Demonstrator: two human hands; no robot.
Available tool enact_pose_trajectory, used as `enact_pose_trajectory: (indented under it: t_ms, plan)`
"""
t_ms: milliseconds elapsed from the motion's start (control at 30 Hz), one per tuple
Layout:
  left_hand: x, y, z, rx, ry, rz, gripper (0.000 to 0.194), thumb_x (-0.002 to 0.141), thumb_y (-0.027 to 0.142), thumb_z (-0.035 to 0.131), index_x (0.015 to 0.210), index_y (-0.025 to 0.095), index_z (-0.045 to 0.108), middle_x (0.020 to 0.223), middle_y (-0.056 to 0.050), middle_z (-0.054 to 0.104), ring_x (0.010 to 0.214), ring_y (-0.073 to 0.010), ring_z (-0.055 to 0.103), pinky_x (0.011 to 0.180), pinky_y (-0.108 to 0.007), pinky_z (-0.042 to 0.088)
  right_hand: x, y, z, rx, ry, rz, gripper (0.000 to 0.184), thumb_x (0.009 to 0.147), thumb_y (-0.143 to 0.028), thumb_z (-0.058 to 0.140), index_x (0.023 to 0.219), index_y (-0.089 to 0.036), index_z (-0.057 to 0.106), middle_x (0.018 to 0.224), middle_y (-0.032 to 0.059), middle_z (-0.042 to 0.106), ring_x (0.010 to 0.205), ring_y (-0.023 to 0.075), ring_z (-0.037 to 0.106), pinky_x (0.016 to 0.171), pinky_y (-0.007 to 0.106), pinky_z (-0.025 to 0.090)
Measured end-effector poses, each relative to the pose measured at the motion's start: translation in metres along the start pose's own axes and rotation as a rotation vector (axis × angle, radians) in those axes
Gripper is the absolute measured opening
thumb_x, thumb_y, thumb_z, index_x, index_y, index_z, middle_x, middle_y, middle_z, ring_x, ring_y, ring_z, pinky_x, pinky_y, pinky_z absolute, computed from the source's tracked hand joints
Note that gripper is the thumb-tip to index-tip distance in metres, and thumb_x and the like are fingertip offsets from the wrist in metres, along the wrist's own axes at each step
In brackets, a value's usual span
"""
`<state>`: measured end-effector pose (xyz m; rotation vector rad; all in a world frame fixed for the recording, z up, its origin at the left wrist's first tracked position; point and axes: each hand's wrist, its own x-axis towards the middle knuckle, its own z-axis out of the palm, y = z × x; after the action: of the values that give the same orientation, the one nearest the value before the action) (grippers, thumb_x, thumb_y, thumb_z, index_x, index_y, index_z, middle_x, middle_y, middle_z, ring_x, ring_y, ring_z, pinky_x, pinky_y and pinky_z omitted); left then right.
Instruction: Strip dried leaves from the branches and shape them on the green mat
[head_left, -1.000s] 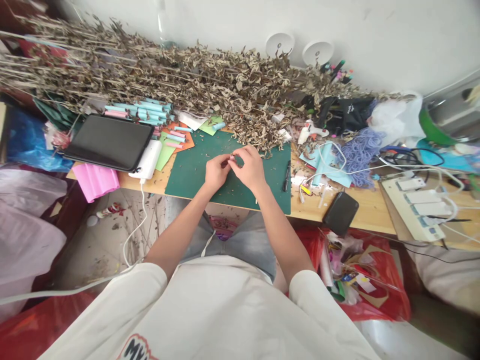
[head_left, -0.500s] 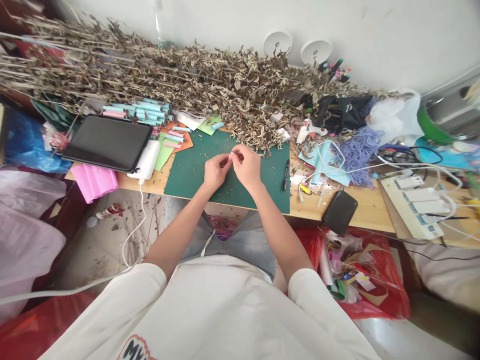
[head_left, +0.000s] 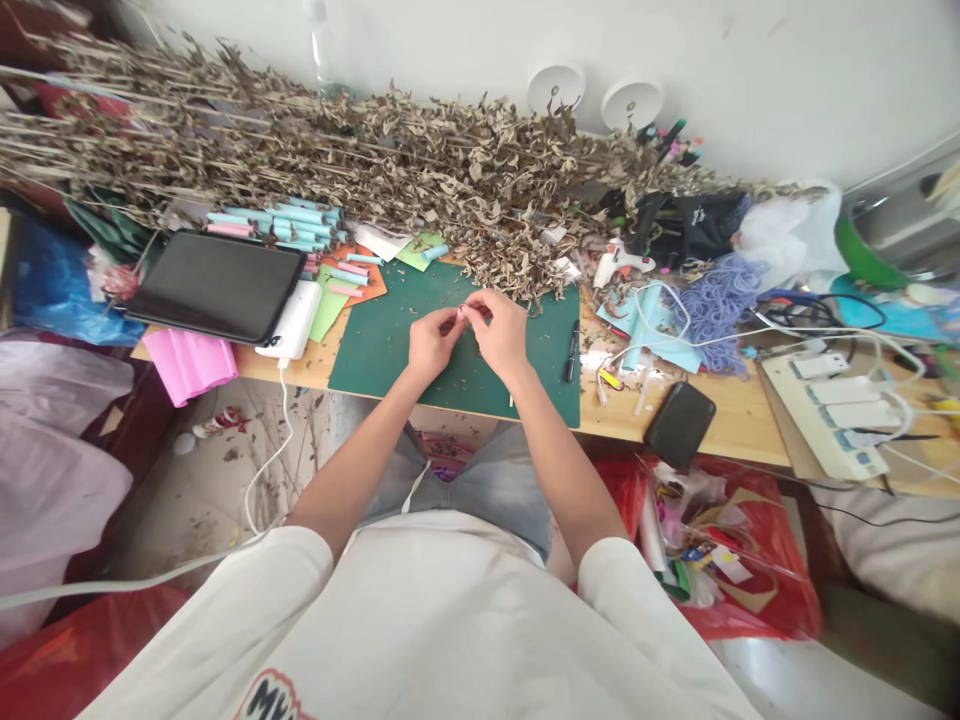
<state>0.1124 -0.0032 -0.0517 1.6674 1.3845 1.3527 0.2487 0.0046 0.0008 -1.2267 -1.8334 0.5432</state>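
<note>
Over the green cutting mat (head_left: 382,350), my left hand (head_left: 430,346) and my right hand (head_left: 498,332) meet at the fingertips. Pinched between them is a small pink roll (head_left: 460,312), mostly hidden by the fingers, with a dark spot near its end. Both hands are closed. Just beyond them, a heap of dried leaves (head_left: 510,262) lies on the mat's far edge. Leaf crumbs are scattered over the mat. A black pen (head_left: 572,352) rests by its right edge.
Dried leafy stalks (head_left: 360,150) run along the wall. Blue paper rolls (head_left: 304,222) and a black tablet (head_left: 217,285) are at left. To the right are a glue gun (head_left: 621,262), purple yarn (head_left: 712,310), a black phone (head_left: 680,424) and a power strip (head_left: 825,410).
My right hand has shifted slightly to the right and turned a little, its fingertips still at the pink roll. My left hand stays almost where it was.
</note>
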Motion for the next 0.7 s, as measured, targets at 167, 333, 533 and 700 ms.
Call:
enact_pose_trajectory:
  t_ms: [167,333,533,700]
  plan:
    - [0.000,0.001,-0.001,0.007,0.001,0.004,0.020,0.089,0.030,0.062,0.098,0.016,0.075,0.086,-0.006,0.075,0.075,-0.0152,0.068,0.073,-0.026,0.055,0.002,-0.001,-0.003,-0.060,-0.027,-0.036,0.014,0.091,-0.024,0.055,0.082,-0.021,0.065,0.089,0.0034,0.065,0.087,0.0180,0.060,0.085,0.034,0.049]
    - [0.000,-0.003,-0.002,0.080,0.000,0.035,0.019,0.086,0.020,0.063,0.099,0.017,0.075,0.092,-0.007,0.076,0.078,-0.0157,0.068,0.075,-0.027,0.054,-0.006,-0.001,0.001,-0.066,-0.005,-0.057,0.006,0.088,-0.025,0.061,0.092,-0.021,0.064,0.097,0.0048,0.062,0.088,0.0178,0.059,0.086,0.034,0.050]
    - [0.000,-0.002,-0.002,0.057,-0.001,0.035,0.020,0.087,0.021,0.062,0.101,0.017,0.076,0.091,-0.007,0.076,0.077,-0.0161,0.068,0.075,-0.027,0.054,-0.004,0.000,0.007,-0.109,0.034,-0.062,0.012,0.087,-0.020,0.059,0.098,-0.021,0.058,0.095,0.0049,0.061,0.090,0.0186,0.059,0.085,0.033,0.050]
    - [0.000,0.004,-0.002,0.012,-0.005,0.019,0.021,0.089,0.029,0.062,0.098,0.017,0.076,0.088,-0.006,0.076,0.075,-0.0157,0.068,0.073,-0.026,0.054,-0.001,0.003,0.008,-0.041,0.063,-0.024,0.009,0.093,-0.023,0.051,0.100,-0.022,0.056,0.089,0.0026,0.062,0.081,0.0165,0.060,0.080,0.032,0.051]
